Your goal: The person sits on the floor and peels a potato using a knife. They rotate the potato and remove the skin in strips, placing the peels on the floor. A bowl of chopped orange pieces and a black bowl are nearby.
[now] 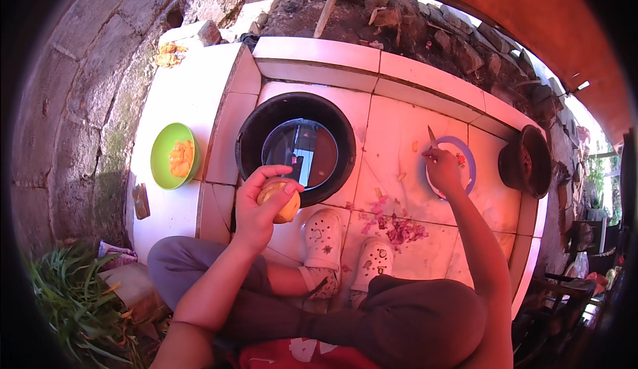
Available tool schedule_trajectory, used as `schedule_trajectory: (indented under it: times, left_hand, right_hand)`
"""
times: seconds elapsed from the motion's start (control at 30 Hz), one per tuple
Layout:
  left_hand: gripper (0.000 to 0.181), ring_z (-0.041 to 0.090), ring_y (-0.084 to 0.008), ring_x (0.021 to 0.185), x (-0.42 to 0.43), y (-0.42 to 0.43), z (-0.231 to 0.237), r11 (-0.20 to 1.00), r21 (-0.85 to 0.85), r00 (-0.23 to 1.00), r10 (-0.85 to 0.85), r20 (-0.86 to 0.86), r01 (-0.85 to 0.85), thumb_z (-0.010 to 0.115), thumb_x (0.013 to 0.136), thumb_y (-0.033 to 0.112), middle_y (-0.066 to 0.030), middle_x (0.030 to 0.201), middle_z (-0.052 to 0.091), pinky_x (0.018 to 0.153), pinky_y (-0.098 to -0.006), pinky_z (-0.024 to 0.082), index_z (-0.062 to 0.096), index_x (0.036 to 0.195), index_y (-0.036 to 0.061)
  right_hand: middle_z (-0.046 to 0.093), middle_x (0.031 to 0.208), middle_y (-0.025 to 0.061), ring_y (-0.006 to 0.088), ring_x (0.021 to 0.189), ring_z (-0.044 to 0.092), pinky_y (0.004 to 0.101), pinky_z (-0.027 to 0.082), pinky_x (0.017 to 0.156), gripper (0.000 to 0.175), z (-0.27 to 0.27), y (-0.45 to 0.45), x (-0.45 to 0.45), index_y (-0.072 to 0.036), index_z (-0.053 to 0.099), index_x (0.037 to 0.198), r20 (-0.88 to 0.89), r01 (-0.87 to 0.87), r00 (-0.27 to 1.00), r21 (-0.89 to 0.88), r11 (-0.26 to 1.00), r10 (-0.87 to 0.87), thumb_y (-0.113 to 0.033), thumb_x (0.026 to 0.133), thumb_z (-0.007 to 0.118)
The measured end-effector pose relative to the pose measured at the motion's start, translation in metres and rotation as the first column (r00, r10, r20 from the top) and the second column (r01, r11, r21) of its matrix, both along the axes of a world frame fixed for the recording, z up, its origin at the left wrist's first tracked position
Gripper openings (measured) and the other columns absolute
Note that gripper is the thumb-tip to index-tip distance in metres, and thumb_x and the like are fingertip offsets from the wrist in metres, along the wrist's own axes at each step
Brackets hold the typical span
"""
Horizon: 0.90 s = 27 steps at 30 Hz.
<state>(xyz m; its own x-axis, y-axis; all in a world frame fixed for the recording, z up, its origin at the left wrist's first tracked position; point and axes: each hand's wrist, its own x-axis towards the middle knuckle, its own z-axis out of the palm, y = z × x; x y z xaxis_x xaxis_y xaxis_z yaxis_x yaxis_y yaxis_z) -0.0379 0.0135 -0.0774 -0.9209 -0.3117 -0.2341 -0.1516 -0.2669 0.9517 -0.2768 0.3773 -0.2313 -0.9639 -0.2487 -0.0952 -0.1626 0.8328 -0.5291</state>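
Observation:
My left hand (264,204) grips a round yellow fruit or vegetable (285,208), its kind unclear, just in front of the near rim of a black basin (245,142) of water. Off to the right, my right hand (443,167) holds a small knife (432,136), blade pointing away from me, over a plate (471,160) with a purple rim and a floral pattern. On the left ledge, a green bowl (158,162) contains peeled orange-yellow pieces (181,158).
Purple-pink peelings (402,230) and small yellow scraps lie on the tiled floor near my white clogs (323,239). A black bucket (513,162) leans at the right. Low tiled edging (319,55) runs along the far side. A brown block (141,201) lies near the green bowl.

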Motion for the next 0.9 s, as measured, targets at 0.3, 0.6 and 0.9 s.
schedule_trajectory:
  times: [0.3,0.6,0.9]
  left_hand:
    - [0.033,0.068,-0.0142,0.086,-0.001,-0.004,-0.018,0.994,-0.095,0.996,0.059,0.065,-0.053,0.066,0.102,0.026,-0.0109,0.107,0.072,0.061,-0.0296,0.057,0.061,0.127,0.0065]
    - [0.03,0.068,-0.0127,0.088,-0.001,0.0,-0.027,0.995,-0.066,0.994,0.084,0.075,-0.079,0.069,0.101,0.024,-0.0099,0.106,0.074,0.07,-0.0279,0.057,0.063,0.125,0.0058]
    - [0.029,0.069,-0.0113,0.095,-0.001,0.004,-0.019,0.996,-0.004,0.993,0.091,0.073,-0.091,0.074,0.1,0.02,-0.0086,0.104,0.076,0.083,-0.0259,0.055,0.065,0.123,0.0045]
  right_hand:
    - [0.057,0.118,0.0194,0.039,0.094,0.072,0.0492,0.061,0.081,0.016,-0.043,-0.031,-0.05,-0.008,0.077,0.101,-0.135,-0.007,0.989,0.411,0.911,0.069,-0.014,0.093,0.065]
    - [0.057,0.12,0.0196,0.0379,0.099,0.072,0.0498,0.061,0.082,0.014,-0.081,-0.033,-0.043,-0.007,0.076,0.099,-0.084,-0.057,0.988,0.57,0.82,0.128,-0.014,0.092,0.067]
    - [0.058,0.117,0.0194,0.0388,0.098,0.072,0.0474,0.062,0.08,0.015,-0.066,-0.036,-0.03,-0.003,0.075,0.095,-0.104,-0.019,0.991,0.506,0.862,0.083,-0.018,0.091,0.073]
